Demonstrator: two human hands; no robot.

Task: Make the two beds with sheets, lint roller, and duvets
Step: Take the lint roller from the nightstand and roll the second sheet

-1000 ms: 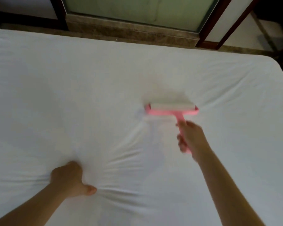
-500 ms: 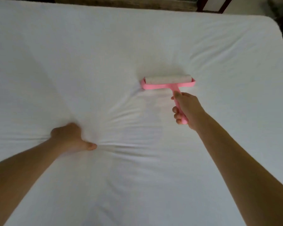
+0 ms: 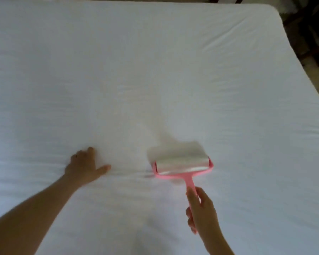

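Right hand (image 3: 201, 210) grips the roller (image 3: 182, 166) handle; handle points away, blurred drum crosswise on the sheet (image 3: 155, 70). Left hand (image 3: 85, 167) pressed flat, fingers spread.

Bare forearms (no sleeves showing)

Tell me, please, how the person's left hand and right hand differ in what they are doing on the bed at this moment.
The left hand lies spread, palm down, on the white sheet, holding nothing; the right hand is closed around the pink handle of the lint roller. The left hand touches the sheet directly; the right hand meets it only through the roller. Both reach over the same sheet.
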